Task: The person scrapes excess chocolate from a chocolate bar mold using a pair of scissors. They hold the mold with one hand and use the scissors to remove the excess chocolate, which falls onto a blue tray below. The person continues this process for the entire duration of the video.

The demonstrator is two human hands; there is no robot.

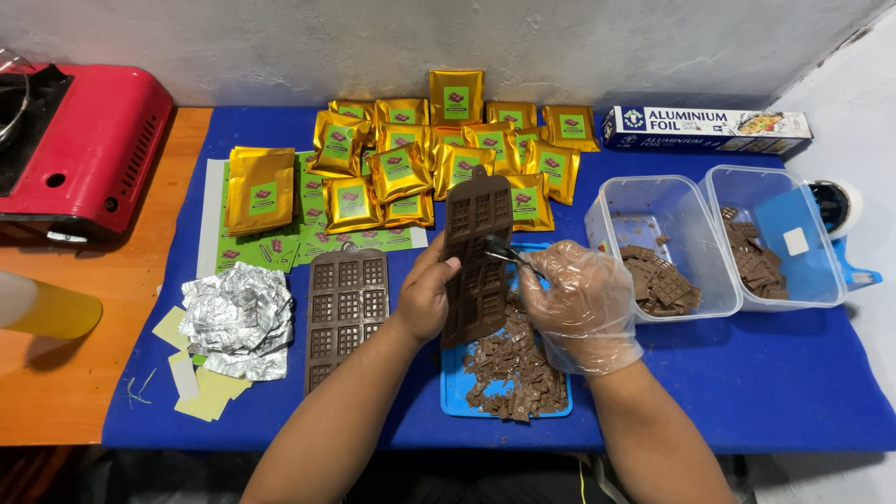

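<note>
Blue mat (pixel 747 392) over an orange table (pixel 84 373), white wall behind. Left hand (pixel 427 299), bare, at frame centre, grip closed round the left edge of a brown mould (pixel 476 261) held upright and tilted slightly. Right hand (pixel 583 308), in a clear glove, just right of the mould, fingers pinched on a small dark tool (pixel 499 250) whose tip touches the mould's face; kind of tool too small to tell. Below both hands, a blue tray (pixel 453 397) piled with broken chocolate pieces (pixel 513 369). Second mould (pixel 345 313) flat on the mat, left of the left forearm. Crumpled foil sheets (pixel 238 322) further left, yellow paper slips (pixel 201 392) beneath and beside them. Gold pouches (pixel 439 154) with green labels heaped in the upper centre, one stack (pixel 259 191) set apart at the left on green label sheets (pixel 271 250). Two clear tubs (pixel 653 201) (pixel 789 201) at right, side by side and touching, chocolate squares in each. Foil box (pixel 705 129) along the wall, upper right. Tape dispenser (pixel 840 219) at the right edge. Red stove (pixel 89 149) upper left. Yellow bottle (pixel 47 308) at the left edge, blurred.
</note>
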